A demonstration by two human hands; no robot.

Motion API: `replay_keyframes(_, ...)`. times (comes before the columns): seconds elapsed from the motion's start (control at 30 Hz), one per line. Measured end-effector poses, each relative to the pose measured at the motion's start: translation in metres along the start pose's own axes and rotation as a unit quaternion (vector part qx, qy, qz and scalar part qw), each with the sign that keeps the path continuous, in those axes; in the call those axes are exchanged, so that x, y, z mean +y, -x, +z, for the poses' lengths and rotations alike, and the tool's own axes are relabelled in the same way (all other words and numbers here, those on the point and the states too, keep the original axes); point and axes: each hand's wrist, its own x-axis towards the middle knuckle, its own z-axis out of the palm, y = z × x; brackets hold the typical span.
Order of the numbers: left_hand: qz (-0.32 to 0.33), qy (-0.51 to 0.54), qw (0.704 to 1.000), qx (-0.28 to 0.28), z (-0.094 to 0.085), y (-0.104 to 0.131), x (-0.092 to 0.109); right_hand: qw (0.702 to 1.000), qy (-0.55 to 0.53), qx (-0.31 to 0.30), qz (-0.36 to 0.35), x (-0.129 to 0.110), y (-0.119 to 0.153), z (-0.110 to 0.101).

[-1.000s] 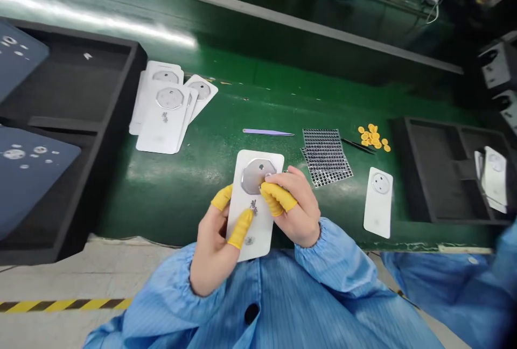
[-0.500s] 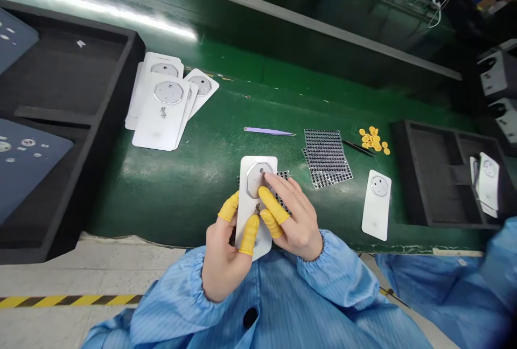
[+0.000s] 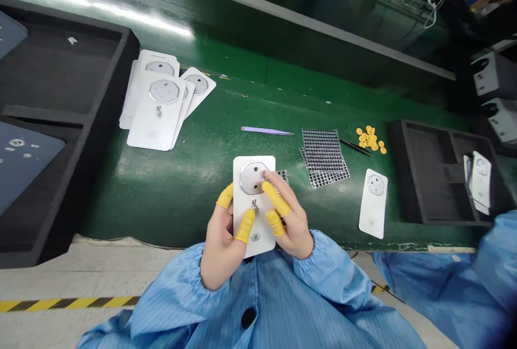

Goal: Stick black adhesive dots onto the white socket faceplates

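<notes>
- While the left hand is pinching a white panel between its thumb and the fingers at the far edge, the panel is standing over the near edge of the green surface, in front of the person.
- The right hand is reaching over the panel's right side, fingertips hovering at or touching its octagonal inset; whether its grip is pinching anything, I cannot tell.
- Yellow finger covers are capping digits on both hands.
- Purple tweezers are lying beyond the panel; dotted sheets are overlapping to the right, near dark tweezers and yellow pieces.
- Similar panels are lying piled beside the left black tray.
</notes>
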Motion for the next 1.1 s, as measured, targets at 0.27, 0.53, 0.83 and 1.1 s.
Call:
replay_keyframes(0.27, -0.021, -0.013, 0.997, 0.067, -0.002, -0.019, 0.017, 0.968, -0.197, 0.05, 0.15, -0.008, -0.001, 0.008)
replay_keyframes(0.53, 0.144, -0.252, 0.913, 0.287, -0.068, -0.037, 0.014, 0.998, 0.059, -0.032, 0.012, 0.02, 0.021, 0.01)
replay_keyframes(0.83, -0.026, -0.157, 0.986, -0.045, -0.042, -0.026, 0.024, 0.999, 0.012, 0.035, -0.037, 0.002, 0.015, -0.001)
replay_keyframes(1.1, -0.066, -0.077, 0.993, -0.055, -0.019, -0.022, 0.017, 0.999, -0.008, 0.018, -0.032, -0.006, -0.008, -0.004)
